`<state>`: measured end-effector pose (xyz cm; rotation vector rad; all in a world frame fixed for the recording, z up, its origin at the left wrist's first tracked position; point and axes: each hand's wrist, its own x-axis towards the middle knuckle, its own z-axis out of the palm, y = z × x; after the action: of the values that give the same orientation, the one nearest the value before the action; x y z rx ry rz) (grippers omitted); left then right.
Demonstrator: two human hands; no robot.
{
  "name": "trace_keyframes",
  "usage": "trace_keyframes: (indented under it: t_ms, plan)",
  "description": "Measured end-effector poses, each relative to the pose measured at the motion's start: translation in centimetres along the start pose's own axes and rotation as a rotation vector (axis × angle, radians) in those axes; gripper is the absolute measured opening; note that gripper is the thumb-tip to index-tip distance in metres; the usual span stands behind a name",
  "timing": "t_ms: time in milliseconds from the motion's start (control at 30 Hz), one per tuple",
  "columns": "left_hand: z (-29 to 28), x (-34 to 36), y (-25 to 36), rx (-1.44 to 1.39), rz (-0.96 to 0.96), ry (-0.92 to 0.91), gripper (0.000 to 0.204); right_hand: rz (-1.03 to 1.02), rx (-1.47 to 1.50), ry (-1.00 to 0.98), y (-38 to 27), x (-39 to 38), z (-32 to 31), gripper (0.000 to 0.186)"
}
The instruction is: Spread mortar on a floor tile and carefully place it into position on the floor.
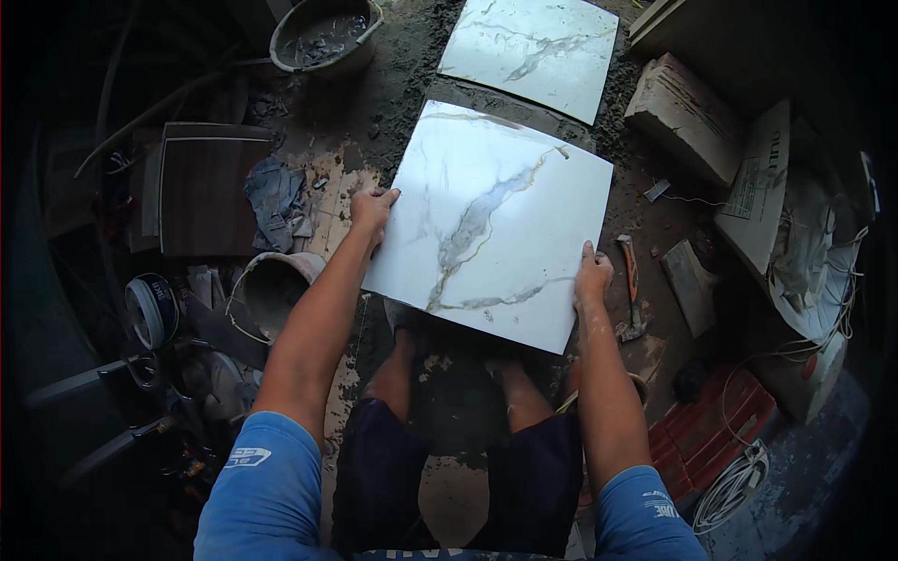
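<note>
Floor (323, 140): dark mortar-like muck, esp. up nr far tile (547, 79).
Held tile (505, 210): white w/ grey-gold veins, in front of person, btwn both hands; near edge partly over L foot (400, 320); can't tell if far edge touches floor.
Far tile: similar veins, lies just beyond held tile.
Block (683, 117): greyish, R of tiles.
Bucket (352, 63): wet grey mix inside, L of far tile.
L hand (372, 213): grip clamped on held tile's L edge.
R hand (593, 278): grip clamped on R edge, nr near corner.
Hammer (630, 271): on floor, just R of R hand.
</note>
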<state>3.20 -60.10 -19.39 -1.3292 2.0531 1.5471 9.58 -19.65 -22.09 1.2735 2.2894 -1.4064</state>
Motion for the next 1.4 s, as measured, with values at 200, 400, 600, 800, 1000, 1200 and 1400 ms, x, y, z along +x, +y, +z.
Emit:
trace_keyframes:
  t_ms: [200,400,600,800,1000,1200,1400]
  plan:
    - [2.9,7.8,-1.1,-0.070,0.110,-0.048,0.019,-0.081,0.041,0.060,0.1,5.8,5.5,0.046]
    - [5.2,12.9,-1.1,-0.068,0.171,-0.099,0.019,-0.142,0.050,0.162,-0.1,9.4,9.1,0.044]
    - [5.2,14.5,-1.5,-0.026,0.218,-0.079,0.022,-0.131,0.076,0.169,0.9,9.9,11.0,0.044]
    - [5.4,15.2,-1.9,0.064,0.255,-0.062,0.020,-0.172,0.178,0.188,2.3,9.4,12.4,0.038]
    - [5.6,16.7,-2.8,0.032,0.270,-0.075,0.022,-0.215,0.115,0.208,2.6,9.9,13.2,0.037]
    - [5.5,15.7,-1.7,0.086,0.262,-0.071,0.023,-0.113,0.038,0.228,1.3,8.9,13.3,0.039]
    - [5.6,17.0,-2.6,0.116,0.296,-0.076,0.022,-0.185,-0.085,0.305,1.2,9.2,13.2,0.039]
